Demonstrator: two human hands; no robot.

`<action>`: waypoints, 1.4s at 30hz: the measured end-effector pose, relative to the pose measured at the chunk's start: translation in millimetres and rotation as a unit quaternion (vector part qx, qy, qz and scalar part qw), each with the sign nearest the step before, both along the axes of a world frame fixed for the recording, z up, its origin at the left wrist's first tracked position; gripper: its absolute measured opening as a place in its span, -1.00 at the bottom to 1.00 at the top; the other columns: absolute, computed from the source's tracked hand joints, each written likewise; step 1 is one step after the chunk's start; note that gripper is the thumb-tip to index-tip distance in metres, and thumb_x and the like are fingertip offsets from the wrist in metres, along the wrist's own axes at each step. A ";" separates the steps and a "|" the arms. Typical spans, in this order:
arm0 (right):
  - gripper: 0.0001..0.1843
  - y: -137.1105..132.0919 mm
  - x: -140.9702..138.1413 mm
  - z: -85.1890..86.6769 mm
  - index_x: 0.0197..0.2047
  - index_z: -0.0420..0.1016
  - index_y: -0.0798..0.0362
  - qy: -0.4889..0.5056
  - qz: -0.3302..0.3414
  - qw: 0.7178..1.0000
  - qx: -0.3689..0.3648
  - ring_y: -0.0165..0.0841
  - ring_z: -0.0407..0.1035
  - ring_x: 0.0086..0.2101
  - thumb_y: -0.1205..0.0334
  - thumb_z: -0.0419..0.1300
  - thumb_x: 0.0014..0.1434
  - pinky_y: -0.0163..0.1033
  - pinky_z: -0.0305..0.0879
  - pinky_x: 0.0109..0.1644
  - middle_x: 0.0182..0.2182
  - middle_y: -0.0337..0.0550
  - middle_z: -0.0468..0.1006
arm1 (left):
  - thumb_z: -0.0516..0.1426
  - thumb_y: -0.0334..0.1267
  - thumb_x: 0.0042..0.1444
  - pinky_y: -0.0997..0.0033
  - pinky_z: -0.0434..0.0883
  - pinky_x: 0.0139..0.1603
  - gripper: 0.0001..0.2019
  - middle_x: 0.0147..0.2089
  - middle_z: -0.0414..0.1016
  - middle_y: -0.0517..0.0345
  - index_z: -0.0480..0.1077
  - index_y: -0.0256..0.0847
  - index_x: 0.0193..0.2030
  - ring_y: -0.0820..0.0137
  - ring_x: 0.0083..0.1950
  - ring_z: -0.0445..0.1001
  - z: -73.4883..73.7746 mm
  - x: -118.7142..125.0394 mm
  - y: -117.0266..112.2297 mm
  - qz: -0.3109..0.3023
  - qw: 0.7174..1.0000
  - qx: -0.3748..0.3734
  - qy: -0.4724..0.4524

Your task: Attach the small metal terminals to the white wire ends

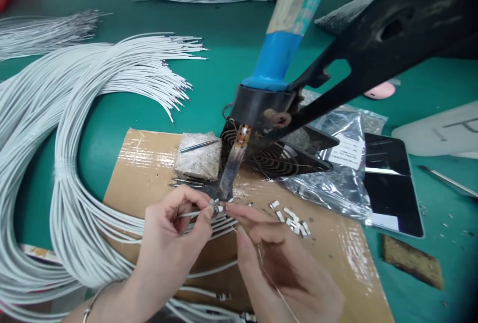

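Observation:
My left hand (175, 243) pinches the end of a white cable (190, 214) between thumb and forefinger. At its fingertips sits a small metal connector (218, 208), just below the tip of a soldering iron (229, 176); whether they touch I cannot tell. My right hand (287, 263) holds a thin solder wire (278, 290) that runs down through its fingers, while its forefinger reaches to the connector. The iron's blue handle (278, 54) is clamped in a black metal stand (336, 84), tip downward. Loose small connectors (293, 221) lie right of the hands on a cardboard sheet (328, 263).
Bundles of white cables (74, 163) curve across the left. A wrapped block (197, 159) with a metal rod on top stands behind my left hand. To the right lie a plastic bag (336, 183), a black-screened device (392, 183), a brown pad (413, 262) and a whitish bottle (436, 129).

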State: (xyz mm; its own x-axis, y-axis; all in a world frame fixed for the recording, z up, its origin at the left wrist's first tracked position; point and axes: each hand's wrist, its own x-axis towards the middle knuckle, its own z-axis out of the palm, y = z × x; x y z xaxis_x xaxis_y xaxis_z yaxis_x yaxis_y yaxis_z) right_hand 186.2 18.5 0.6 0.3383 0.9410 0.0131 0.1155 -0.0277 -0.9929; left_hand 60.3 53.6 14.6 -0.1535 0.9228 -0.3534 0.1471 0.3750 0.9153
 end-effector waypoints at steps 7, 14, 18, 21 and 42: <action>-0.76 9.1 1.6 2.0 -0.43 0.42 -0.06 0.041 -0.006 0.999 -0.029 -0.47 0.64 -0.20 0.29 0.30 0.27 -0.48 0.50 -0.09 -0.13 -0.33 0.74 | 0.23 -0.24 0.01 0.50 0.06 -0.56 -0.89 -0.46 0.49 0.12 0.45 -0.20 -0.47 0.41 -0.46 0.29 6.5 3.1 10.8 0.009 1.000 0.000 0.007; -0.76 14.8 1.7 4.6 -0.44 0.44 -0.08 0.063 -0.001 0.998 -0.028 -0.49 0.63 -0.15 0.33 0.28 0.27 -0.48 0.48 0.01 -0.13 -0.39 0.73 | 0.24 -0.26 0.03 0.50 0.04 -0.55 -0.90 -0.45 0.45 0.14 0.45 -0.19 -0.46 0.43 -0.46 0.25 6.1 5.1 14.3 0.015 1.000 0.014 0.001; -0.75 15.6 1.3 4.5 -0.43 0.45 -0.07 0.084 -0.004 0.996 -0.026 -0.48 0.62 -0.10 0.36 0.26 0.28 -0.48 0.48 0.03 -0.12 -0.37 0.73 | 0.23 -0.27 0.03 0.50 0.06 -0.56 -0.90 -0.49 0.42 0.18 0.45 -0.19 -0.46 0.45 -0.49 0.20 8.0 6.5 16.0 0.020 1.000 0.023 -0.004; -0.75 15.7 1.1 4.1 -0.42 0.45 -0.06 0.083 -0.004 0.996 -0.020 -0.44 0.62 -0.11 0.36 0.26 0.29 -0.44 0.49 0.03 -0.12 -0.32 0.73 | 0.23 -0.27 0.04 0.50 0.06 -0.56 -0.90 -0.49 0.43 0.18 0.45 -0.19 -0.46 0.45 -0.49 0.21 9.4 6.6 15.9 0.021 0.999 0.025 -0.004; -0.77 13.6 5.9 0.7 -0.40 0.47 -0.06 0.069 0.016 0.998 0.004 -0.40 0.64 -0.10 0.36 0.29 0.29 -0.43 0.52 -0.02 -0.11 -0.26 0.74 | 0.25 -0.29 0.04 0.49 0.08 -0.56 -0.90 -0.39 0.56 0.07 0.46 -0.20 -0.45 0.39 -0.40 0.39 9.1 4.8 14.7 0.015 1.000 0.016 0.001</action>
State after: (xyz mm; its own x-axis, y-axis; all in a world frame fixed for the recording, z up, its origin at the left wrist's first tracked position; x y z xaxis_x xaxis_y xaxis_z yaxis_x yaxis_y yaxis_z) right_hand 192.1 32.1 1.3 0.3066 0.9515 -0.0241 -0.0207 -0.0186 -0.9996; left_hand 65.1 68.3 23.7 -0.1825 0.9287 -0.3228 0.1373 0.3492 0.9269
